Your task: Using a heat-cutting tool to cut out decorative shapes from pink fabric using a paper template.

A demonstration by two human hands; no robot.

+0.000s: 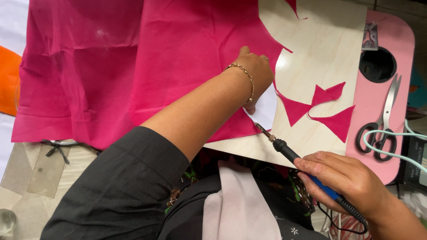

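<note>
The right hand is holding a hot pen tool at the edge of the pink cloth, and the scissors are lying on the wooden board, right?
Not quite. The head view shows the scissors lying on the pink tray, beside the wooden board, not on it. The rest holds: the right hand holds the pen tool with its tip at the edge of the pink cloth.

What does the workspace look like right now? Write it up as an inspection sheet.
Surface: pale wooden board lying over a pink tray table.
Job's things: magenta fabric spread across the board; white template under the left hand; soldering iron with its tip at the fabric edge.
Clutter: fabric offcuts; scissors.
Grippers: left hand pressing the fabric; right hand gripping the iron.
Cables: black cord; pale green cord.
Surroundings: orange cloth; tiled floor.
</note>
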